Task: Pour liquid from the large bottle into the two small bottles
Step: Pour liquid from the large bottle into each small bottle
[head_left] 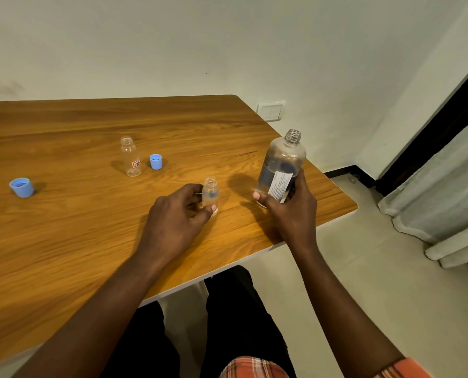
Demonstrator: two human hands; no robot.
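Note:
The large clear bottle (280,165) stands uncapped near the table's right edge, tilted slightly, with a white label on its side. My right hand (290,208) grips its lower part. A small clear bottle (210,194), uncapped, stands upright on the table in front of me; my left hand (177,216) holds it between thumb and fingers. A second small clear bottle (130,156) with a red-and-white label stands uncapped farther back, apart from both hands.
A small blue cap (156,161) lies just right of the far bottle. A bigger blue cap (22,187) lies at the far left. The wooden table (77,241) ends close to the large bottle on the right; floor and a curtain (445,203) lie beyond.

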